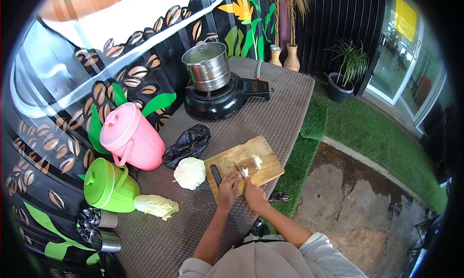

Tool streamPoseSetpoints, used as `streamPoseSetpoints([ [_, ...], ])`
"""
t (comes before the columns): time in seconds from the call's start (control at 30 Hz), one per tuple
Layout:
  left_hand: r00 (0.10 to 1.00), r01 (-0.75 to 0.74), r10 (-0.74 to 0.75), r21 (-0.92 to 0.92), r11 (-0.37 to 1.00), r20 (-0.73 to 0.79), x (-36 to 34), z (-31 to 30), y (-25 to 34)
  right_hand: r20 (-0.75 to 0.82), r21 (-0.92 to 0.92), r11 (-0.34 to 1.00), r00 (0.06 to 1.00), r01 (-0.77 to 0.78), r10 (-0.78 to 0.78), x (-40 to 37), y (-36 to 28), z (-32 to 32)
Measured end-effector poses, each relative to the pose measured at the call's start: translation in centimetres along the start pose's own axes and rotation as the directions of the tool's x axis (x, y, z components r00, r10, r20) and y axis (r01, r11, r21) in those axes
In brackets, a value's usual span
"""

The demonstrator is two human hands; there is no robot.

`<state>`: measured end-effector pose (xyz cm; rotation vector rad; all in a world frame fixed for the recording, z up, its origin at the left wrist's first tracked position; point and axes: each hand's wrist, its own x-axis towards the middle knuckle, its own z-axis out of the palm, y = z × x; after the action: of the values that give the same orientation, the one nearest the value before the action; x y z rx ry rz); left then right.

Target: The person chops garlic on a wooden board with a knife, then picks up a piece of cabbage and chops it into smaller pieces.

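A wooden cutting board (227, 158) lies at an angle on the brown table. My right hand (255, 196) is closed around a knife (237, 167), its blade over the board. Close beside the blade, my left hand (228, 187) has its fingers bunched against the board, pressing on something small and pale that they mostly cover. Finely chopped white bits (257, 161) form a small pile on the board, and more white bits (245, 172) lie by the knife. Left of the board sits a whole round cabbage (190, 173).
A steel pot (207, 67) stands on a black portable stove (212, 106) at the back. Behind the cabbage lies a black plastic bag (188, 143). Pink (135, 138) and green (116, 191) lidded jugs, a napa cabbage (157, 206) and metal utensil holders (106, 240) line the left side.
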<state>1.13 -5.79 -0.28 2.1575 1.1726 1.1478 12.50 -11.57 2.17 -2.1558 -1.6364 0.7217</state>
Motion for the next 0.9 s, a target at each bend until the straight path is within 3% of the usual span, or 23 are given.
streamPoseSetpoints([
  [0.1, 0.999, 0.037, -0.037, -0.021, 0.999, 0.009, -0.1, 0.0, 0.1, 0.112, 0.029, 0.998, 0.992, 0.050, -0.053, 0.8, 0.0, -1.9],
  [0.2, 1.000, 0.012, -0.012, 0.000, 1.000, 0.011, 0.0, -0.1, 0.1, 0.074, 0.060, 0.992, 0.990, 0.113, -0.117, 0.8, 1.1, -1.5],
  [0.3, 1.000, 0.022, -0.022, -0.013, 1.000, 0.007, 0.0, -0.1, 0.1, -0.009, 0.021, 1.000, 1.000, 0.017, -0.017, -0.5, 0.7, -0.2],
  [0.4, 1.000, 0.028, -0.028, -0.004, 1.000, 0.012, 0.0, -0.1, 0.1, 0.041, 0.064, 0.997, 0.998, -0.050, 0.048, -0.4, -0.3, -0.3],
  [0.6, 1.000, 0.028, -0.028, -0.043, 0.999, 0.004, 0.0, -0.1, 0.3, 0.115, -0.004, 0.998, 0.992, 0.058, -0.058, 0.6, -0.3, -2.1],
  [0.8, 1.000, -0.001, 0.001, -0.016, 1.000, -0.002, 0.0, -0.1, 0.0, 0.015, 0.020, 0.999, 0.999, -0.043, 0.043, -0.2, -0.7, 0.4],
  [0.9, 1.000, 0.000, 0.000, -0.011, 1.000, 0.000, 0.0, -0.2, 0.3, 0.045, 0.013, 1.000, 0.999, 0.017, -0.018, 0.8, -0.6, -0.6],
])
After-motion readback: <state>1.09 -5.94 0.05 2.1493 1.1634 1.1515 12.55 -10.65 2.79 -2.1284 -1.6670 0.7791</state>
